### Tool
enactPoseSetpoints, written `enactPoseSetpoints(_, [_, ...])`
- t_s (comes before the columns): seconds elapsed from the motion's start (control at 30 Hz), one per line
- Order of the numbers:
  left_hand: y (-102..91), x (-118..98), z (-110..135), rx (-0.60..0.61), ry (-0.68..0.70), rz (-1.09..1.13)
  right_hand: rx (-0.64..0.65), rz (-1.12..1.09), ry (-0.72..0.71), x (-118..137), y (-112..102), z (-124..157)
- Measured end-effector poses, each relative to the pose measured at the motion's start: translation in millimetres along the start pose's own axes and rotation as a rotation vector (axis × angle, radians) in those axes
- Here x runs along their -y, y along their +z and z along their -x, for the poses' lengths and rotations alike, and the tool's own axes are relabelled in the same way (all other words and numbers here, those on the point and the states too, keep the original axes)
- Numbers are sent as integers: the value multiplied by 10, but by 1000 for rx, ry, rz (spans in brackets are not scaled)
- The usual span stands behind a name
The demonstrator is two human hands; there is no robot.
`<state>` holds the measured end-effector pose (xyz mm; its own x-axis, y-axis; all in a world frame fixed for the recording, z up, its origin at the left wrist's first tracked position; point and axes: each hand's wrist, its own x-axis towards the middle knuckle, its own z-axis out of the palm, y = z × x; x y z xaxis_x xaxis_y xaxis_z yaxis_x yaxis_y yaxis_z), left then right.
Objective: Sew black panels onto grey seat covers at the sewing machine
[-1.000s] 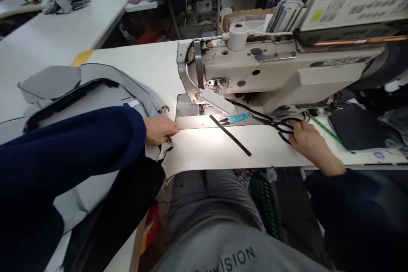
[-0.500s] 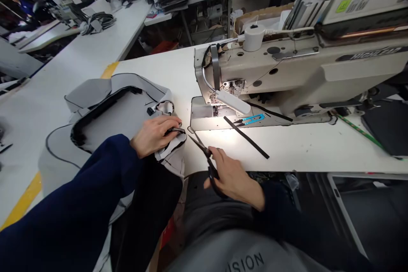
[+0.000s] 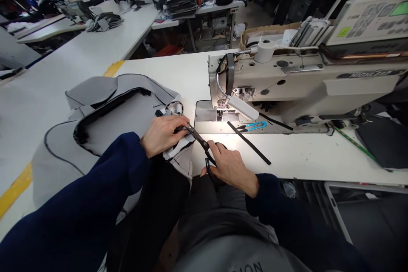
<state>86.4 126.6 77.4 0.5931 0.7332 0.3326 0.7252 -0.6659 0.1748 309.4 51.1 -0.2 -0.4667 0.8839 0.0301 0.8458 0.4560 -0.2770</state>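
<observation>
clasping metal scissors (image 3: pixel 204 144) by their looped handles, my right hand (image 3: pixel 230 169) sets the blades at the puckered edge of the grey cover (image 3: pixel 124 112), pinched in my left hand (image 3: pixel 162 136); the snip looks unfinished. the cover's soft-looking, black-piped curves spread left of my grip; a flat black strip (image 3: pixel 248 142) lies right.

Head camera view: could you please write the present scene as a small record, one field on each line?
Left hand: holds the bunched edge of the grey fabric piece
Right hand: holds the scissors by the handles
Scissors tips: at the fingers of the left hand; whether they cut is too small to tell
Sewing machine: beyond the right hand, on the white table
Blue snips: lying at the front of the machine
Black strip: lying slantwise near the blue snips, untouched
</observation>
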Motion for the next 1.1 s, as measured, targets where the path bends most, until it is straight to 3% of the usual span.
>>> enactPoseSetpoints(0.17, [24, 0, -47, 6, -35, 6, -15, 16, 24, 51, 74, 36])
enactPoseSetpoints(0.3, [67, -33, -87, 111, -35, -50, 32, -26, 49, -8, 132, 111])
enactPoseSetpoints(0.4, [102, -78, -119, 197, 29, -147, 38, 7, 157, -338, 120, 264])
enactPoseSetpoints(0.47, [124, -100, -153, 240, 122, -234, 35, 113, 320, -698, 54, 424])
enactPoseSetpoints(0.57, [165, -106, -237, 287, 277, -290, 76, 335, 575, -1229, -146, 673])
enactPoseSetpoints(0.63, [202, -103, -311, 335, 351, -268, 73, 460, 622, -1397, -291, 755])
enactPoseSetpoints(0.7, [248, -114, -389, 407, 413, -245, -27, 512, 525, -1331, -366, 706])
enactPoseSetpoints(0.73, [274, -127, -427, 440, 434, -243, -97, 490, 406, -1216, -360, 628])
enactPoseSetpoints(0.8, [332, -167, -495, 498, 452, -255, -183, 331, 52, -886, -255, 383])
enactPoseSetpoints(0.83, [365, -187, -524, 526, 454, -260, -173, 228, -156, -707, -164, 231])
enactPoseSetpoints(0.87, [401, -202, -551, 555, 453, -265, -148, 193, -257, -543, -56, 74])
enactPoseSetpoints(0.97, [534, -170, -624, 628, 437, -264, -105, 110, -324, -247, 282, -339])
enactPoseSetpoints(1.1, [736, 55, -714, 599, 478, -222, 8, 77, -308, -288, 546, -601])
